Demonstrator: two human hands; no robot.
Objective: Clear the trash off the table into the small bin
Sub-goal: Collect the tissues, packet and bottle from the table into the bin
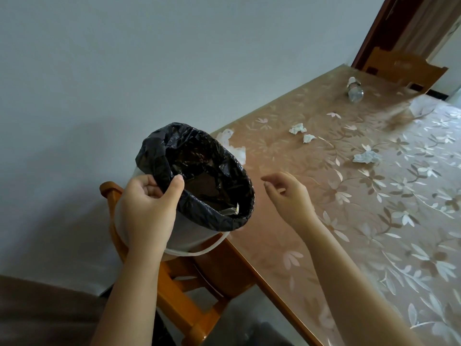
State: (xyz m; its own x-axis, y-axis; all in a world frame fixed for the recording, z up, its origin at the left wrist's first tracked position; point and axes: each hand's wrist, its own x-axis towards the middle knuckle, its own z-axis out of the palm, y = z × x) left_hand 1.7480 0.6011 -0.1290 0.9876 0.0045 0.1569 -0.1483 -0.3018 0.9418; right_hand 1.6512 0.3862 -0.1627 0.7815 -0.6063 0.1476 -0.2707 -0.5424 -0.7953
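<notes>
While the left hand (149, 208) is gripping the small bin (194, 233) at centre left of the frame, thumb hooked inside the rim and fingers curled round the outside over the black liner (207, 166), a person is preparing to clear a littered table (374, 245). The right hand (287, 193) is hovering at centre frame just above the table's near edge, fingers loosely curled and holding nothing. The bin is being held in the air, mouth tilted toward the camera, in front of a wooden chair (174, 283) at lower centre.

Lying on the flowered cloth right of centre are two crumpled tissues (298, 128) close together and a third tissue (366, 156) further right. Limp white plastic scraps (225, 134) are peeking out behind the bin's far rim, and a clear plastic bottle (354, 90), apparently on its side, is sitting well apart at upper right.

The tissues are looking feather-light and soft, likely yielding to a fingertip pinch anywhere. The bottle, seemingly empty, smooth and apt to roll, is probably calling for a grasp round its body, the plastic film for a pinch at one edge.
</notes>
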